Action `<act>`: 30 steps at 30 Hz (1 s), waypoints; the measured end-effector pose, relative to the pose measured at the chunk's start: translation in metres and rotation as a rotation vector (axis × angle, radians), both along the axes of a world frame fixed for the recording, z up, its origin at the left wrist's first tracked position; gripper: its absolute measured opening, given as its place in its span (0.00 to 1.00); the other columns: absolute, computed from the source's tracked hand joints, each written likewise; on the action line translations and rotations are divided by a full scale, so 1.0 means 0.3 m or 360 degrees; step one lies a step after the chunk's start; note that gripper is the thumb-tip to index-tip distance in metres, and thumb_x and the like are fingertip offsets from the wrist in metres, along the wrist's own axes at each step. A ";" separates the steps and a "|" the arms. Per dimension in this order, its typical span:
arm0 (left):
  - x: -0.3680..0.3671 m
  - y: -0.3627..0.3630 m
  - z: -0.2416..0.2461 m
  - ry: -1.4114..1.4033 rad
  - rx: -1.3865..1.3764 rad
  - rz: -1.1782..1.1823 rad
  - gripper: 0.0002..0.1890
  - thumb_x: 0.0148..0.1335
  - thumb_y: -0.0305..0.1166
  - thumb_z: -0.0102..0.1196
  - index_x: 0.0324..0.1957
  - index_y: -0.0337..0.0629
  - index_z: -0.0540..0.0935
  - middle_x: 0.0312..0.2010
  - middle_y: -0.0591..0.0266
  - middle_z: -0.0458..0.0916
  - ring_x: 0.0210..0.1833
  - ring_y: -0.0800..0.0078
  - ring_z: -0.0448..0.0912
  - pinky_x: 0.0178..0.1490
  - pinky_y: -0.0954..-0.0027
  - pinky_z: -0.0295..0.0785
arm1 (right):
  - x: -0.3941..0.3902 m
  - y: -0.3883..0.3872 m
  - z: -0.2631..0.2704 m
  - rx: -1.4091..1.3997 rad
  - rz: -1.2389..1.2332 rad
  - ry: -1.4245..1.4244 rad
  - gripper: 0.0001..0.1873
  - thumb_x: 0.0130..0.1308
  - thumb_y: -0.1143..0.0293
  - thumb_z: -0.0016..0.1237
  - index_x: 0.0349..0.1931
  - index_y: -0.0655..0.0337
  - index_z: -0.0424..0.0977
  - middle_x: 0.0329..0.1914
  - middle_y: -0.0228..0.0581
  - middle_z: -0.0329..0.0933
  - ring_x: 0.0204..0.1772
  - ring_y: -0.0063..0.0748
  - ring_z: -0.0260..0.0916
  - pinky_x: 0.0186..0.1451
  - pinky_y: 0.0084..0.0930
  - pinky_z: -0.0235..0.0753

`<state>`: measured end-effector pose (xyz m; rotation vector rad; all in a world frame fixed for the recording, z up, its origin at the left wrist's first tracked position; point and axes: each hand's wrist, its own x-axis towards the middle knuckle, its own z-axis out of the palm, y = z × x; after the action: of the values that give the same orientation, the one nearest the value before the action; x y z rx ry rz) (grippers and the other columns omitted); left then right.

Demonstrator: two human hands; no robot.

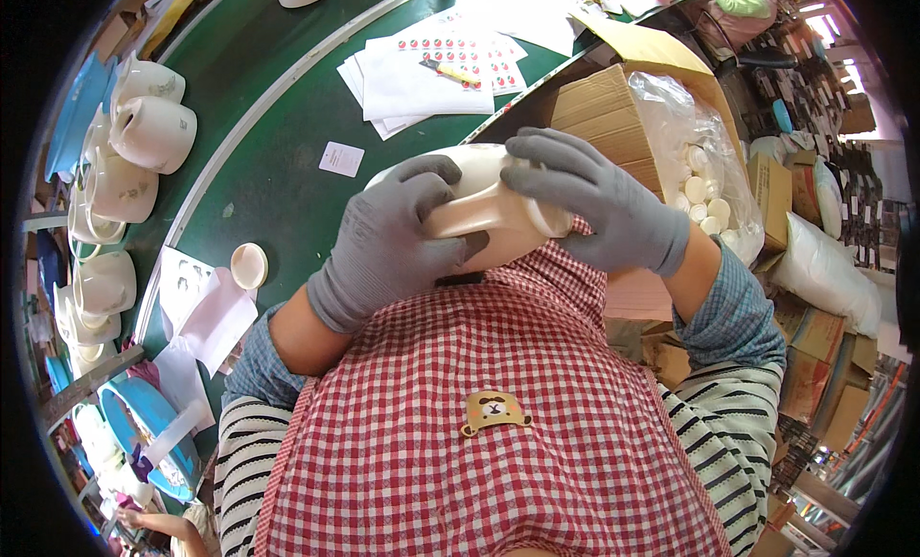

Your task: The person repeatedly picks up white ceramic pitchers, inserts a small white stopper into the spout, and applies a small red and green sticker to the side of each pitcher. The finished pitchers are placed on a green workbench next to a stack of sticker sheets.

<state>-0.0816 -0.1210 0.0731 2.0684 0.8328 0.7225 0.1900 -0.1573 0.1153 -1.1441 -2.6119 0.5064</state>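
A glossy white ceramic jug (471,160) lies tilted on its side in front of my chest. My left hand (392,240), in a grey work glove, is wrapped around its handle (485,210). The gloved right hand (600,197) grips the jug's rim end (548,217), fingers over the top and thumb below. That hand partly covers the rim, so I cannot tell whether a lid is fitted. On the green table left of my left hand lies a round cream lid (249,266), with a small white card (341,159) farther up.
Sticker sheets (424,89) with a yellow-handled cutter (456,72) lie ahead. At right, an open carton (607,115) holds a plastic bag of round lids (696,189). Several white jugs (154,134) line the left. A blue basin (154,435) and another person's arm (162,522) are lower left.
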 end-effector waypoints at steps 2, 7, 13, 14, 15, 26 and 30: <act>-0.008 0.012 0.006 -0.0017 0.0009 0.0007 0.21 0.43 0.33 0.76 0.35 0.33 0.79 0.48 0.51 0.81 0.41 0.67 0.82 0.43 0.69 0.77 | 0.002 -0.001 0.012 0.0080 0.0029 0.0030 0.49 0.48 0.69 0.66 0.73 0.55 0.58 0.73 0.50 0.60 0.73 0.51 0.61 0.73 0.43 0.67; -0.005 0.002 -0.003 -0.0050 -0.0065 0.0053 0.19 0.43 0.31 0.75 0.33 0.34 0.79 0.48 0.51 0.81 0.40 0.69 0.82 0.42 0.71 0.77 | -0.048 0.002 0.074 -0.0639 -0.0718 0.0033 0.45 0.53 0.69 0.62 0.73 0.62 0.57 0.71 0.55 0.63 0.69 0.54 0.67 0.72 0.41 0.67; -0.001 0.007 0.006 -0.0056 -0.0027 0.0059 0.20 0.43 0.32 0.76 0.33 0.34 0.79 0.48 0.51 0.81 0.41 0.68 0.82 0.43 0.71 0.78 | -0.023 0.011 0.070 -0.0194 -0.0399 0.0041 0.54 0.46 0.59 0.68 0.74 0.60 0.54 0.72 0.58 0.60 0.70 0.56 0.65 0.70 0.40 0.70; 0.001 0.004 0.005 -0.0059 -0.0023 0.0065 0.20 0.43 0.32 0.76 0.33 0.35 0.79 0.48 0.51 0.81 0.41 0.68 0.82 0.43 0.70 0.79 | -0.036 0.007 0.066 -0.0292 -0.0608 0.0102 0.55 0.45 0.58 0.69 0.73 0.59 0.55 0.71 0.57 0.61 0.69 0.57 0.66 0.69 0.40 0.70; 0.002 0.002 0.002 -0.0058 -0.0017 0.0058 0.20 0.43 0.32 0.76 0.33 0.35 0.79 0.48 0.50 0.81 0.41 0.68 0.82 0.43 0.70 0.79 | -0.049 0.008 0.069 -0.0404 -0.0613 -0.0002 0.54 0.45 0.58 0.69 0.73 0.59 0.55 0.70 0.56 0.63 0.68 0.56 0.67 0.69 0.40 0.71; -0.010 0.001 -0.024 -0.0087 0.0099 -0.0026 0.20 0.43 0.33 0.75 0.34 0.35 0.80 0.49 0.52 0.81 0.38 0.68 0.83 0.42 0.71 0.78 | -0.029 -0.002 0.014 0.0068 -0.0048 -0.0044 0.52 0.39 0.68 0.73 0.70 0.50 0.63 0.65 0.44 0.67 0.66 0.49 0.67 0.67 0.39 0.74; 0.011 -0.001 -0.013 -0.0012 0.0045 -0.0010 0.19 0.43 0.33 0.75 0.33 0.36 0.80 0.48 0.51 0.81 0.39 0.68 0.84 0.42 0.71 0.79 | -0.059 0.009 0.062 -0.0631 -0.0659 -0.0449 0.53 0.44 0.56 0.71 0.72 0.56 0.60 0.70 0.50 0.62 0.68 0.52 0.66 0.66 0.39 0.73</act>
<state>-0.0783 -0.1214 0.0694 2.0911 0.8158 0.7424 0.1723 -0.1547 0.1339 -1.9540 -2.4426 0.8430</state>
